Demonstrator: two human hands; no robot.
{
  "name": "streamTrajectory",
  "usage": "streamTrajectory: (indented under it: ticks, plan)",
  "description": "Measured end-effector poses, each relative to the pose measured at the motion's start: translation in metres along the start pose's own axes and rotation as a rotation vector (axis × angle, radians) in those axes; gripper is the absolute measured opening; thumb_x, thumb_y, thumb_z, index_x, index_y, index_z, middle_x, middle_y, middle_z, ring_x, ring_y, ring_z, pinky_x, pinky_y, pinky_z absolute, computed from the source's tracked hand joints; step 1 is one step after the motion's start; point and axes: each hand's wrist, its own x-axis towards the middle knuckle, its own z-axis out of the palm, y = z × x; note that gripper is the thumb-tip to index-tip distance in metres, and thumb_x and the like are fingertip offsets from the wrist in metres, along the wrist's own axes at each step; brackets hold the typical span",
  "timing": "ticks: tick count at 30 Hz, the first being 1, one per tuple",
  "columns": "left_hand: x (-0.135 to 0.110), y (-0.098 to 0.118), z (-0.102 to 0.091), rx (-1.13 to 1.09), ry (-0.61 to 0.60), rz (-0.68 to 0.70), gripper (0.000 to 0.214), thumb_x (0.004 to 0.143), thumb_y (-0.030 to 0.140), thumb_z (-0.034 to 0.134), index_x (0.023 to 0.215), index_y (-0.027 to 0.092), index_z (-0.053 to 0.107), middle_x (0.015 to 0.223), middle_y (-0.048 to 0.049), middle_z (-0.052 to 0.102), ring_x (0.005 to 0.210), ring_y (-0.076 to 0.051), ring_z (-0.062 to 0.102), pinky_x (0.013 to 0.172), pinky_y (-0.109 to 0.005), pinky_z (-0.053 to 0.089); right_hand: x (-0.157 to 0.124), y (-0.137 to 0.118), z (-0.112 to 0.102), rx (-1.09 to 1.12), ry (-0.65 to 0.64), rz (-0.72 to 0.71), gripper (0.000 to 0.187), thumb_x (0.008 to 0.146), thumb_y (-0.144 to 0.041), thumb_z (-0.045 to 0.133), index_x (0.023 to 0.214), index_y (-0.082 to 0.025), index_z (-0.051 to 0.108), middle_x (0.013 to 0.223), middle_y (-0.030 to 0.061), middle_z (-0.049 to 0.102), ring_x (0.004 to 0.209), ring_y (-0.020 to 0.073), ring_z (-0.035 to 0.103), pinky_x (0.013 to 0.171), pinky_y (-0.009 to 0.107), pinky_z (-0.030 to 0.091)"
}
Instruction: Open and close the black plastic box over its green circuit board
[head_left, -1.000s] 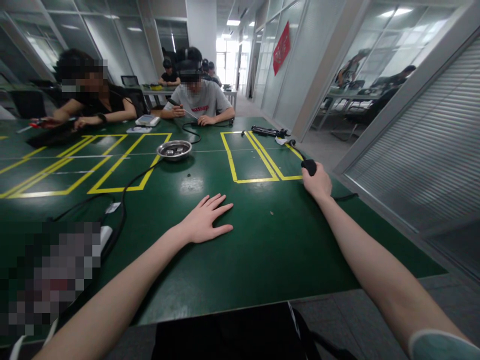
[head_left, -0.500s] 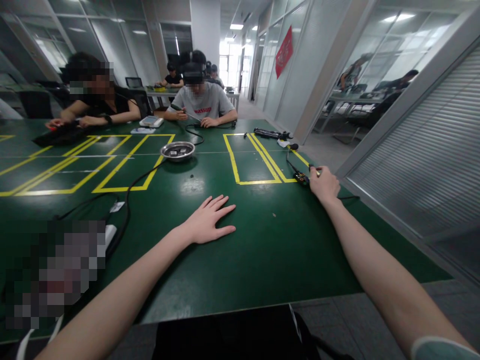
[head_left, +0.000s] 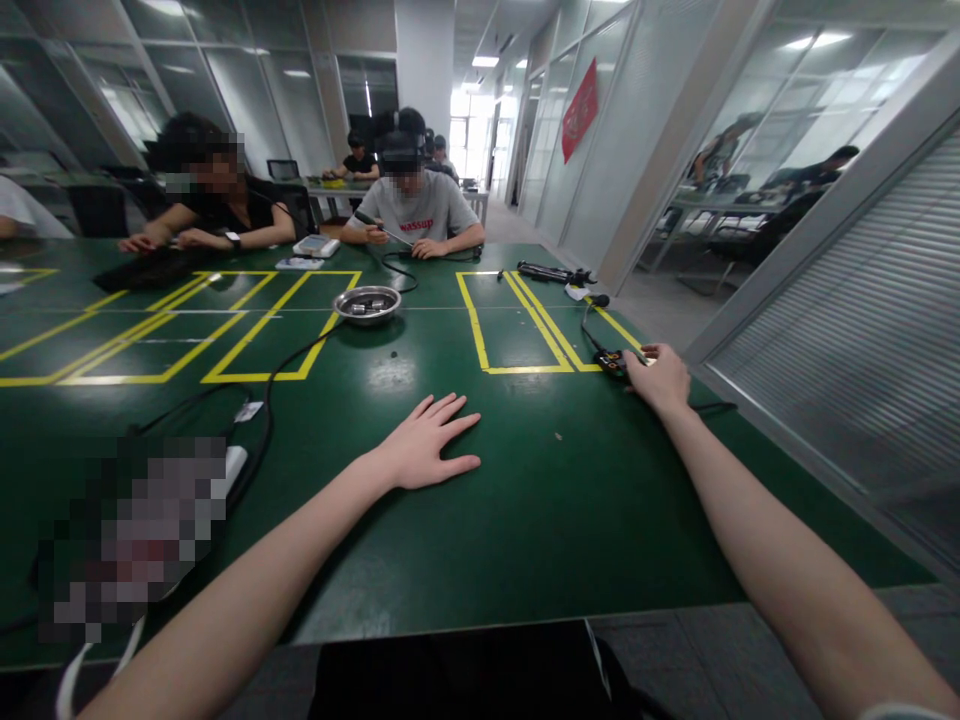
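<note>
My left hand (head_left: 430, 446) lies flat on the green table (head_left: 465, 540), palm down with the fingers spread, holding nothing. My right hand (head_left: 660, 378) reaches out to the table's right edge, fingers curled around a small black device (head_left: 613, 362) with coloured marks. A thin black cable (head_left: 588, 330) runs from that device back toward a small black plug (head_left: 600, 300). The device rests at the corner of a yellow tape rectangle (head_left: 517, 335).
A metal bowl (head_left: 367, 303) holding small parts stands mid-table. A black cord (head_left: 270, 390) leads to a white power strip (head_left: 234, 462) at the left. A black tool (head_left: 551, 271) lies at the far right. Two people sit opposite, working with their hands.
My right hand let go of a rounded black object near the yellow tape corner and drew slightly back toward me, now closing on the small device. My left hand stayed flat in place.
</note>
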Motion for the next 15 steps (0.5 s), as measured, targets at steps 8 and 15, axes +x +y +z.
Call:
streamTrajectory:
  ticks: [8, 15]
  plan:
    - [-0.001, 0.000, -0.002, -0.024, 0.006, 0.006, 0.074, 0.097, 0.068, 0.047, 0.156, 0.024, 0.043, 0.168, -0.0142, 0.027, 0.157, -0.031, 0.022, 0.127, -0.056, 0.018, 0.000, -0.001, -0.001, -0.109, 0.042, -0.172, 0.050, 0.079, -0.056, 0.071, 0.108, -0.015, 0.075, 0.108, 0.0165, 0.071, 0.099, 0.0346, 0.068, 0.080, 0.041, 0.055]
    - [0.000, 0.000, -0.001, -0.017, 0.004, 0.000, 0.074, 0.097, 0.069, 0.047, 0.156, 0.024, 0.043, 0.168, -0.0133, 0.027, 0.157, -0.031, 0.023, 0.127, -0.055, 0.017, 0.005, 0.011, -0.001, -0.144, 0.086, -0.182, 0.048, 0.086, -0.049, 0.066, 0.116, -0.013, 0.075, 0.113, 0.0195, 0.070, 0.098, 0.0354, 0.068, 0.079, 0.043, 0.055]
